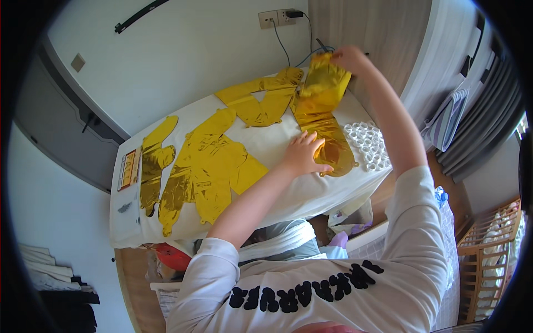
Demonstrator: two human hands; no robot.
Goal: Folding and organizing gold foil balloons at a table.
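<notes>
L hand (pixel 302 154) lies flat, fingers open, on the low end of the gold balloon (pixel 321 114), on the table (pixel 288 194) near the white rings (pixel 367 145). R hand (pixel 348 57) pinches its top, lifted. Looks v. light, thin, crinkly, slippery & easy to rip, so hold by the edges.

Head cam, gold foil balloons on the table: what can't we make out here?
- Head view: the underside of the gold foil balloon is hidden; the left hand covers part of it, and the right hand lifts its top edge.
- White rings: too small to identify or count.
- Flat card at the table's left end: print too small.
- Under the table: the cloth and the person's arms hide the clutter.
</notes>
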